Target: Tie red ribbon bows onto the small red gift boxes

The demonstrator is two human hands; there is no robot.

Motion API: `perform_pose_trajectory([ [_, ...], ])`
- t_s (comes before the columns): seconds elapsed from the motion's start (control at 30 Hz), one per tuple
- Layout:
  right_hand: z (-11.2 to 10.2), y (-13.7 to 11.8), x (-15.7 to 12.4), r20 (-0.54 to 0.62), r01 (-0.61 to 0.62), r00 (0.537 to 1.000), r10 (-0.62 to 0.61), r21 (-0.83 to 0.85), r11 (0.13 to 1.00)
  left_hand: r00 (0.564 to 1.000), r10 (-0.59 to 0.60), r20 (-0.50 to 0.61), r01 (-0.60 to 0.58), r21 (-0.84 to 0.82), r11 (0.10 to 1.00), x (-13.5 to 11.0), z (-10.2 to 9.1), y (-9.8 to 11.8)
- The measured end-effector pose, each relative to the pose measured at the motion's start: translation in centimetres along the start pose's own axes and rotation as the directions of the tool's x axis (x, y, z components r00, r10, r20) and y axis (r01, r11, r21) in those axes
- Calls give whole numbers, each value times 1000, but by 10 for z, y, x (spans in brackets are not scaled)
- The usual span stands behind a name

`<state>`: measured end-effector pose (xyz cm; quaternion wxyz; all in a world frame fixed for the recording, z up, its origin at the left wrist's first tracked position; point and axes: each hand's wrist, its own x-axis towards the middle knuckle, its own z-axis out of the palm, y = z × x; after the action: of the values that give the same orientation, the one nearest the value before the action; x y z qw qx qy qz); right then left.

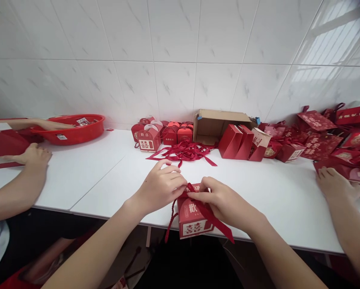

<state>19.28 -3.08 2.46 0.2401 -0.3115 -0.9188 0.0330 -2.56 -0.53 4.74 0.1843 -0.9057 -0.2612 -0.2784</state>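
A red gift box (194, 212) with white characters stands at the table's front edge, right before me. Dark red ribbon (217, 224) crosses its top, one broad tail hanging down the right side. At the top of the box, my left hand (163, 184) pinches the ribbon between thumb and fingers. My right hand (217, 196) closes on the ribbon from the other side, its index finger pointing left across it. A braided cord (171, 222) dangles at the box's left. Fingertips partly hide the crossing of the ribbon.
Behind lie loose ribbons (186, 151), small red boxes (149, 136), an open carton (218, 124) and folded red boxes (241, 142). Finished-looking boxes (322, 140) pile up at right beside a person's hand (333, 180). Another person's hand (35, 154) is left, near a red basin (77, 134).
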Motion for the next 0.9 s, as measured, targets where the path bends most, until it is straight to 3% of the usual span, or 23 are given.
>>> perform_pose_trajectory([
  [0.1, 4, 3, 0, 8, 5, 1000, -4, -18, 1000, 998, -46, -35, 47, 9, 999, 0, 5, 2],
  [0.17, 7, 4, 0, 1, 10, 1000, -10, 13, 1000, 992, -125, -26, 122, -108, 987, 1, 7, 4],
  [0.27, 8, 6, -2, -16, 10, 1000, -9, 90, 996, 965, -245, 90, 261, -345, 901, 1, 9, 8],
  [0.37, 9, 8, -4, -15, 12, 1000, -9, 167, 986, 941, -283, 187, 338, -441, 832, 1, 10, 10],
  [0.57, 10, 19, -6, -43, 102, 995, -94, 287, 952, 961, -252, 112, 276, -382, 882, 2, 14, 13],
  [0.73, 8, 21, -5, -102, 171, 983, -151, 236, 957, 968, -227, 104, 250, -379, 891, 4, 16, 14],
  [0.9, 4, 17, -5, -73, 106, 993, -98, 125, 986, 976, -190, 110, 218, -380, 899, 4, 17, 8],
])
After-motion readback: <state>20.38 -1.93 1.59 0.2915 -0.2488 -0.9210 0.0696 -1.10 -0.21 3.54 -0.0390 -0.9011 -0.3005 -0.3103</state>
